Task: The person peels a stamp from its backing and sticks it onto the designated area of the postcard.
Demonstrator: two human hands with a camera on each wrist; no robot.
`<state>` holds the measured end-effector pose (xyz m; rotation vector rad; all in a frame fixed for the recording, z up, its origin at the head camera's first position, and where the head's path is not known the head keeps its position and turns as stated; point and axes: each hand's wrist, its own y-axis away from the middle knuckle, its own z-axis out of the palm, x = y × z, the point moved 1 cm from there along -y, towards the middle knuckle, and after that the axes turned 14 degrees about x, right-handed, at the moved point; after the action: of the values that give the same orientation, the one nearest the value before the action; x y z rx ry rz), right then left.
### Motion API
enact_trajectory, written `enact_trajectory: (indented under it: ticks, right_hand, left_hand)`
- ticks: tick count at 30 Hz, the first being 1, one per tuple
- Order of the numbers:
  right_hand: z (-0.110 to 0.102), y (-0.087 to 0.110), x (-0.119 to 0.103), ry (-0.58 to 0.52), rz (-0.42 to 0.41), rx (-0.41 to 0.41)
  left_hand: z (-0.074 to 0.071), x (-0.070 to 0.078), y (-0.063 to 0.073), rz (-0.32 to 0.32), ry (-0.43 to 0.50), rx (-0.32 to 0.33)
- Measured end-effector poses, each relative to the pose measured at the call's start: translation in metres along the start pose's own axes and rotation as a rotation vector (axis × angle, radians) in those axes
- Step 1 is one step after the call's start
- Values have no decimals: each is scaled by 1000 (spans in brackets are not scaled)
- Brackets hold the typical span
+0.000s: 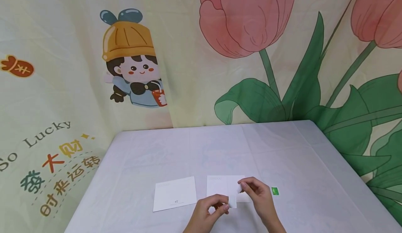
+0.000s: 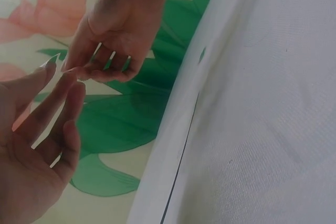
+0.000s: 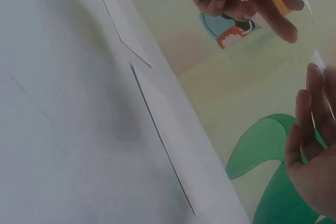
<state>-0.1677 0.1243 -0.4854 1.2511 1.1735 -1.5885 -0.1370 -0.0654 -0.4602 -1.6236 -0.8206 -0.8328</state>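
My left hand pinches a small white square of paper between thumb and fingertips, just above the near edge of a white card. To its right, my right hand pinches a small white piece at its fingertips. In the right wrist view a thin pale edge shows at the left hand and a white tip at the right hand. Both hands are raised above the table. The white card lies partly hidden under them. A small green stamp-like piece lies right of the right hand.
A second white card, with faint print near its lower edge, lies left of the hands. The table has a pale cloth cover. Behind it hangs a printed curtain with tulips and a cartoon figure.
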Motion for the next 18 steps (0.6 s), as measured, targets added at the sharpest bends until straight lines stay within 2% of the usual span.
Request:
enact_trajectory:
  ticks: [5,14,18]
  right_hand:
    - [-13,-3,3,78,18,87]
    - [-55,-6,17,91,6,178]
    - [-74,-5,20,100,85,270]
  left_hand:
    - [-2,-16,5,-51,7,13]
    - [-8,-20,7,-52,21,20]
    - [-9,-22,8,-56,14,24]
